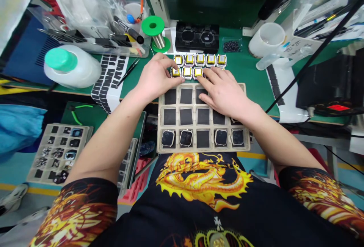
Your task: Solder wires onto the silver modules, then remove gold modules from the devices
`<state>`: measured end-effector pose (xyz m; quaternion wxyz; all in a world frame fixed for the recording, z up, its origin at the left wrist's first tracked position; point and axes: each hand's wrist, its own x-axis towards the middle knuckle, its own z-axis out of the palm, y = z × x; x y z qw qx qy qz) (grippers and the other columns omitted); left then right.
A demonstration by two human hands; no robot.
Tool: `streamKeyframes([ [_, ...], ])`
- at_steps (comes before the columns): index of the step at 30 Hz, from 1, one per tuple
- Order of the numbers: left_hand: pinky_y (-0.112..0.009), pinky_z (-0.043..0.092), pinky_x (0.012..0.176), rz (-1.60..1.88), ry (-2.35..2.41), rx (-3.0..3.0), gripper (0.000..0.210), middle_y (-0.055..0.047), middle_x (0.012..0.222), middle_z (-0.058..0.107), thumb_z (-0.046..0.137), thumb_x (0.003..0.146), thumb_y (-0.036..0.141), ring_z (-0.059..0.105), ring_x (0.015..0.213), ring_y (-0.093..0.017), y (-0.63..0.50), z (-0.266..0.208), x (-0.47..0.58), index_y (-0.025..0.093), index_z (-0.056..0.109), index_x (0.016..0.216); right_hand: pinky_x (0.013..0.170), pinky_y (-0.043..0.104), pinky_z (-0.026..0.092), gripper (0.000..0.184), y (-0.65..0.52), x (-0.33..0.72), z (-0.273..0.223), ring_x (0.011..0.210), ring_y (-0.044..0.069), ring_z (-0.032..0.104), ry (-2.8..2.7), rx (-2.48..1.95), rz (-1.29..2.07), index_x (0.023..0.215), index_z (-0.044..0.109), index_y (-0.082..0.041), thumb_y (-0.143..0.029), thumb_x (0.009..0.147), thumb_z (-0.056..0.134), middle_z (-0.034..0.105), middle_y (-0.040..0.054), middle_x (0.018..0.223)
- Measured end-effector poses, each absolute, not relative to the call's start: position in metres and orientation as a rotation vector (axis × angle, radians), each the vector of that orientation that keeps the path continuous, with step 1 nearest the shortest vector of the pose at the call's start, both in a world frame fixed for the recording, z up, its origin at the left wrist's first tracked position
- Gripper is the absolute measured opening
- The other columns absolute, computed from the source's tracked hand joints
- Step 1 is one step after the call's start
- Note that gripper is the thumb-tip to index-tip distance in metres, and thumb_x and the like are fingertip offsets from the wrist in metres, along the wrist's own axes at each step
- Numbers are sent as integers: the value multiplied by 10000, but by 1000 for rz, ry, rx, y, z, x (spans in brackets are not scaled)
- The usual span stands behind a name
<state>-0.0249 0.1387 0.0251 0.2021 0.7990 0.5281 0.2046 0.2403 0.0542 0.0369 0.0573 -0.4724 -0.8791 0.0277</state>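
Two rows of open watch cases (200, 59), with yellow-edged parts inside, lie on the green mat behind the tray. At the left end of the front row, my left hand (157, 75) has its thumb and fingers closed around a watch case (175, 72). My right hand (223, 89) rests over the right part of that row, fingers stretched and touching the cases, thumb apart; it hides some of them. Below both hands is a beige compartment tray (176, 150) with dark padded cells. Several watches (168, 138) sit in its front row, screens up.
A black fixture (197, 36) and a small dish of dark bits (232, 45) stand behind the cases. To the left are a solder spool (152, 26) and a green-capped white bottle (72, 65). A white cup (267, 39) and a black device (334, 84) are at right.
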Motion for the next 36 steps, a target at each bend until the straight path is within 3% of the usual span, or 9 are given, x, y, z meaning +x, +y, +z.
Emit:
streamKeyframes([
  [5,-428,617,1040,556,1483,2293,336,-58,1212,705,872,839,380,736,1128,-247,141,28,-20,200,744,1093,1240,664,399,575,51,240,35,1572,478,441,-2675,-1411,106,1592,544,-87,-405,1115,500,496,244,1709],
  [9,-475,628,1001,543,1486,2307,248,-69,1152,716,875,832,332,746,1051,-271,140,29,-18,232,739,1013,1250,682,387,589,51,242,32,1587,479,432,-2650,-1396,128,1615,533,-113,-405,1103,529,502,236,1709],
  [15,-414,602,994,545,1426,2310,325,-34,1156,721,769,922,465,718,1107,-194,140,26,-22,173,712,1054,1289,659,367,614,52,243,27,1605,467,412,-2635,-1396,124,1609,524,-82,-438,1109,518,479,244,1721],
  [18,-396,600,972,588,1404,2299,354,-49,1178,729,757,926,504,715,1161,-210,142,22,-23,168,702,1024,1296,667,363,605,53,243,26,1609,467,408,-2631,-1388,143,1605,525,-90,-437,1109,515,484,242,1717],
  [21,-405,611,936,686,1405,2280,325,-88,1214,722,829,885,443,731,1095,-244,139,18,-25,176,710,1026,1288,667,379,590,50,246,27,1603,458,419,-2573,-1363,184,1607,525,-123,-419,1096,540,486,230,1717],
  [24,-406,602,935,770,1434,2283,268,-94,1210,717,814,929,411,722,1038,-246,126,17,-31,194,729,1061,1234,630,442,513,41,255,30,1524,426,511,-2458,-1375,171,1562,569,-172,-397,1104,517,554,206,1656],
  [28,-439,567,987,747,1445,2362,182,-83,1077,745,701,1017,394,694,1046,-263,106,18,-43,217,745,1005,1100,581,504,403,23,277,26,1294,390,641,-2287,-1548,40,1399,674,-202,-402,1128,453,716,170,1400],
  [36,-497,514,1040,649,1398,2472,226,-108,1071,778,605,1053,385,674,1060,-297,91,8,-47,220,755,1014,1100,562,494,483,8,300,9,1285,395,625,-2222,-1722,49,1440,652,-163,-472,1121,462,718,176,1398],
])
